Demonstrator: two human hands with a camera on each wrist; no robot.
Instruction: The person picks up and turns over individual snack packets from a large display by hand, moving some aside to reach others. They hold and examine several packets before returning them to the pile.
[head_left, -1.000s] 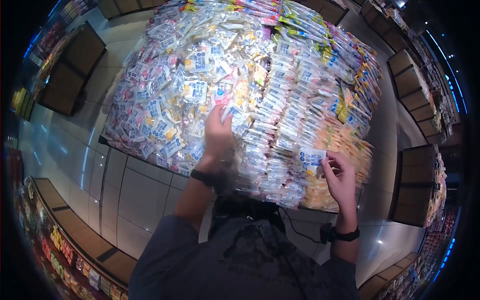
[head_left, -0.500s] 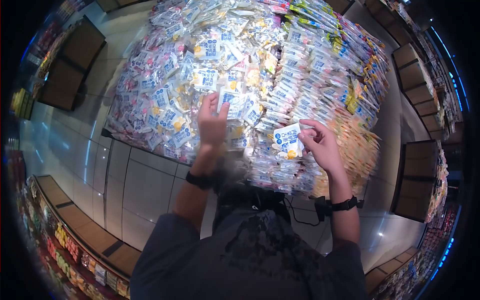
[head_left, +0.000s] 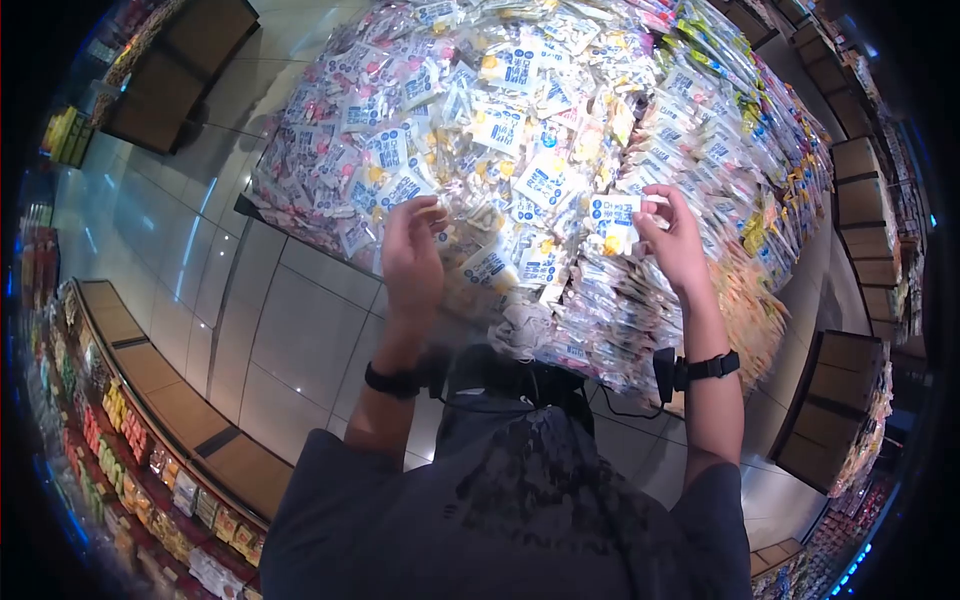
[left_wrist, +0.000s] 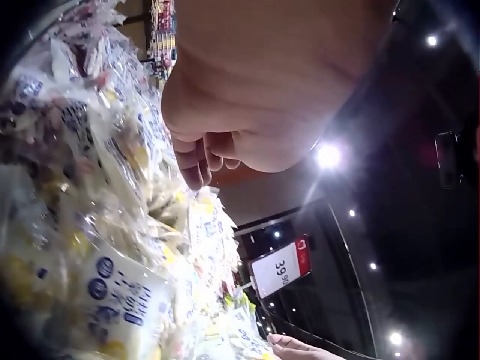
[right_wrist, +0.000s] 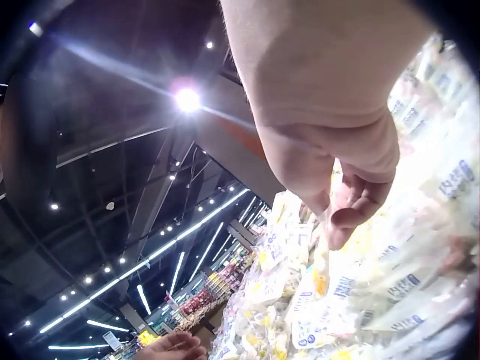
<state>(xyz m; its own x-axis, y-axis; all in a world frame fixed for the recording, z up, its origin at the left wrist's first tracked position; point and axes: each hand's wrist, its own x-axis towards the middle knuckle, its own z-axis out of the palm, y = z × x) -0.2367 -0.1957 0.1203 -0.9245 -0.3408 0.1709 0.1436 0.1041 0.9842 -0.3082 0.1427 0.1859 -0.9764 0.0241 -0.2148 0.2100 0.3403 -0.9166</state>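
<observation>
My right hand (head_left: pixel 676 240) pinches a small white snack packet (head_left: pixel 608 212) by its edge, thumb against fingertips. The packet has blue print and a yellow picture, and it overlaps the heap of similar packets (head_left: pixel 400 150) in the head view. My left hand (head_left: pixel 412 255) hovers over the near left part of the heap, its fingers loosely bent and nothing seen between them. From the left wrist, the left hand (left_wrist: pixel 247 97) shows its bent fingers close above the clear-and-white packets (left_wrist: pixel 124 300). The right wrist view shows the right hand (right_wrist: pixel 330 142) with thumb and fingers meeting.
Rows of upright packets (head_left: pixel 680 150) and orange-toned ones (head_left: pixel 745 300) fill the heap's right side. A price sign (left_wrist: pixel 280 270) stands beyond it. Shelving (head_left: pixel 160 350) with goods runs at lower left, and brown display stands (head_left: pixel 830 400) line the right.
My right hand has carried its packet forward over the heap, turning the print toward the camera. My left hand has drawn back from the packet that was at its fingers. The head view has shifted.
</observation>
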